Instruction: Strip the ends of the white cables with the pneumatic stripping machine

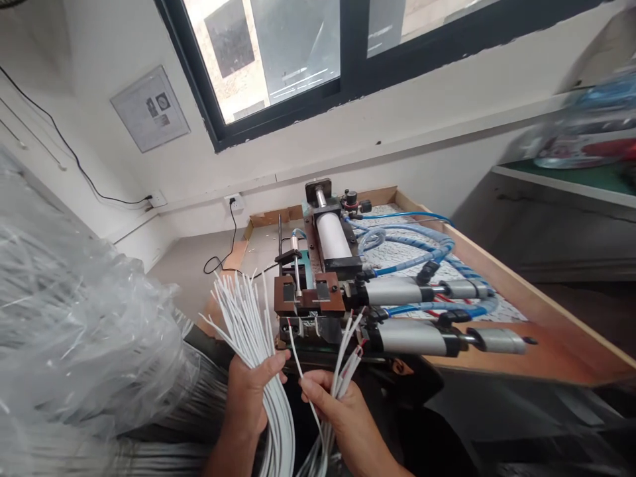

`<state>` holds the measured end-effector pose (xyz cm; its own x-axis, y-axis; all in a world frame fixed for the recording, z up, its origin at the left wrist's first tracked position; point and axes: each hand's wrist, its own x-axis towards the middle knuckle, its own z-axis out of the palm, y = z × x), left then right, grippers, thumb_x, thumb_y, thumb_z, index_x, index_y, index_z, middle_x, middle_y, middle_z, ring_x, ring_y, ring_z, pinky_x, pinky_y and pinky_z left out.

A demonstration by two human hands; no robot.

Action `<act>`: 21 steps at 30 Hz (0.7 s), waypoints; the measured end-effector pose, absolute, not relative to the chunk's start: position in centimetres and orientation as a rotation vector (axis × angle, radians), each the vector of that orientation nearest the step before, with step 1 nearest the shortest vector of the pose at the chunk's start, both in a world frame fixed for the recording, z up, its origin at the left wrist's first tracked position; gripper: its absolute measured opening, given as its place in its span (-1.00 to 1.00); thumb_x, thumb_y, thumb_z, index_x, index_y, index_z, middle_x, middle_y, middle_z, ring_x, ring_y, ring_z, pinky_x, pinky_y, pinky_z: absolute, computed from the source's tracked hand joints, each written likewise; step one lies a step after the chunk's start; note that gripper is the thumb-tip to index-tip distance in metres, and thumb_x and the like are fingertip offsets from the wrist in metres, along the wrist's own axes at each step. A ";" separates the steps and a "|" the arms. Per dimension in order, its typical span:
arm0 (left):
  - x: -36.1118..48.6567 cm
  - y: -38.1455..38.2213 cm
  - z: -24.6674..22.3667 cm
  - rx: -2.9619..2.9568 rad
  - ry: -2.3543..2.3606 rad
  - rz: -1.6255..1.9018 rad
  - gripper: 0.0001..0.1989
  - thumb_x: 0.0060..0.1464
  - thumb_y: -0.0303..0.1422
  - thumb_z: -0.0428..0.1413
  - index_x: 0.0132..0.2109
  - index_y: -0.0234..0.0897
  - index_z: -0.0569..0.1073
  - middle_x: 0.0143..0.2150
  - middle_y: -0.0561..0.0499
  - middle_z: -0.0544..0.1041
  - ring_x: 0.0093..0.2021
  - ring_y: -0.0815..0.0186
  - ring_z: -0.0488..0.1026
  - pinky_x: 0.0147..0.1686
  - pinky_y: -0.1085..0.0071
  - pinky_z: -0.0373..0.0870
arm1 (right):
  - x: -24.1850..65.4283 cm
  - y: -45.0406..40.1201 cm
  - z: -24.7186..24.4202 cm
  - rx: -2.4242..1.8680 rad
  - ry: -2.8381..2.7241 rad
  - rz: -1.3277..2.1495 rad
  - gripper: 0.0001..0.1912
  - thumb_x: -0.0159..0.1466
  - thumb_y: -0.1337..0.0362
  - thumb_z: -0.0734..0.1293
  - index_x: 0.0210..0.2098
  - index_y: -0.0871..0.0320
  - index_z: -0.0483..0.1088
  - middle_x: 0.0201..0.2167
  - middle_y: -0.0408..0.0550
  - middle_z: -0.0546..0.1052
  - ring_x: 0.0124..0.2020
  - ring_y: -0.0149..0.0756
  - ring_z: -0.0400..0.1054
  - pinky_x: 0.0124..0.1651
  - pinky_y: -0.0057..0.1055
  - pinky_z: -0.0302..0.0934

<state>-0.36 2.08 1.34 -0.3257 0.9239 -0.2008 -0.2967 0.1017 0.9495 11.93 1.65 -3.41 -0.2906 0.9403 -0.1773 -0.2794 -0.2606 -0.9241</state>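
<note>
My left hand (253, 391) is wrapped round a thick bundle of white cables (246, 318), whose cut ends fan out upward. Close beside it, my right hand (338, 404) pinches a single white cable (297, 354) between thumb and fingers. That cable points up at the front of the pneumatic stripping machine (311, 295); its tip shows a bit of red. A smaller bunch of white cables (348, 361) also sits in my right hand, with red showing at some ends. Both bunches hang down below my hands.
Silver air cylinders (412, 336) stick out to the machine's right, with blue hoses (427, 255) looping behind. The machine stands in a wooden-edged tray (561, 331). Plastic-wrapped cable bundles (163, 377) are piled at left. A black power cord (233, 232) runs from a wall socket.
</note>
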 end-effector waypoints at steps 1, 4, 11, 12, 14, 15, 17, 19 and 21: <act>-0.2 1.9 1.3 0.702 1.316 1.447 -0.80 -0.34 -0.45 0.23 -0.43 -0.37 0.42 -0.56 0.04 0.46 -0.57 0.39 0.36 -0.61 0.51 0.25 | 11.9 1.2 -3.5 -0.986 -1.056 1.718 -0.64 0.03 0.05 0.29 -0.60 0.27 0.30 -0.69 -0.22 0.11 -0.63 -0.54 -0.10 -0.56 -0.52 -0.22; 0.2 1.4 1.1 0.709 1.315 1.414 -0.82 -0.30 -0.44 0.21 -0.43 -0.39 0.42 -0.58 0.03 0.46 -0.60 0.40 0.34 -0.59 0.49 0.25 | 11.8 0.3 -3.4 -0.971 -1.086 1.776 -0.64 0.00 0.04 0.30 -0.60 0.27 0.31 -0.69 -0.21 0.15 -0.64 -0.55 -0.08 -0.57 -0.52 -0.19; -0.1 -0.4 0.6 0.816 1.312 1.336 -0.88 -0.33 -0.50 0.18 -0.48 -0.38 0.45 -0.58 0.05 0.44 -0.56 0.41 0.32 -0.51 0.49 0.25 | 13.4 0.3 -2.2 -0.930 -1.039 1.720 -0.66 0.07 0.05 0.24 -0.54 0.24 0.24 -0.64 -0.18 0.26 -0.62 -0.51 0.06 -0.54 -0.54 -0.05; -0.1 -0.7 0.4 0.854 1.300 1.299 -0.89 -0.33 -0.51 0.18 -0.49 -0.39 0.45 -0.58 0.04 0.43 -0.56 0.41 0.31 -0.51 0.49 0.24 | 13.7 0.4 -2.0 -0.925 -1.054 1.695 -0.66 0.09 0.05 0.23 -0.54 0.24 0.23 -0.64 -0.18 0.25 -0.62 -0.51 0.07 -0.53 -0.54 -0.03; 0.0 -1.2 0.1 0.922 1.267 1.231 -0.91 -0.32 -0.52 0.16 -0.50 -0.39 0.45 -0.60 0.04 0.41 -0.56 0.41 0.29 -0.52 0.48 0.22 | 14.3 0.3 -1.6 -0.935 -1.101 1.670 -0.66 0.09 0.04 0.22 -0.54 0.22 0.21 -0.67 -0.21 0.22 -0.63 -0.51 0.07 -0.54 -0.54 -0.01; 0.1 -1.4 -0.1 0.940 1.251 1.202 -0.92 -0.33 -0.52 0.16 -0.51 -0.40 0.45 -0.61 0.03 0.40 -0.57 0.41 0.28 -0.53 0.48 0.21 | 14.5 0.2 -1.5 -0.949 -1.127 1.666 -0.65 0.09 0.03 0.22 -0.55 0.22 0.19 -0.69 -0.21 0.21 -0.63 -0.51 0.07 -0.55 -0.54 -0.01; 0.2 -1.8 -0.3 0.931 1.228 1.145 -0.90 -0.34 -0.52 0.17 -0.51 -0.39 0.45 -0.60 0.03 0.39 -0.58 0.41 0.27 -0.55 0.48 0.20 | 14.8 -0.2 -1.6 -0.972 -1.195 1.654 -0.63 0.11 0.02 0.19 -0.58 0.21 0.17 -0.72 -0.23 0.19 -0.65 -0.51 0.07 -0.56 -0.54 -0.02; 0.4 -2.3 -0.5 0.899 1.208 1.100 -0.89 -0.36 -0.52 0.17 -0.51 -0.38 0.44 -0.60 0.04 0.39 -0.59 0.42 0.26 -0.57 0.48 0.19 | 14.9 -0.6 -1.8 -0.980 -1.260 1.640 -0.62 0.13 0.02 0.16 -0.60 0.21 0.16 -0.74 -0.23 0.19 -0.67 -0.52 0.06 -0.57 -0.54 -0.02; 0.5 -2.6 -0.5 0.894 1.192 1.081 -0.88 -0.36 -0.52 0.16 -0.51 -0.38 0.43 -0.60 0.04 0.39 -0.59 0.43 0.26 -0.56 0.49 0.18 | 15.0 -1.0 -2.0 -0.977 -1.306 1.635 -0.62 0.15 0.03 0.14 -0.60 0.21 0.15 -0.74 -0.23 0.19 -0.67 -0.52 0.06 -0.57 -0.55 -0.02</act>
<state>0.46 -2.64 -0.54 0.0325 0.9642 -0.2630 -0.1679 0.2647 0.9496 15.04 -1.03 -2.03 -0.3741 0.9237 -0.0830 -0.1229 -0.1381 -0.9828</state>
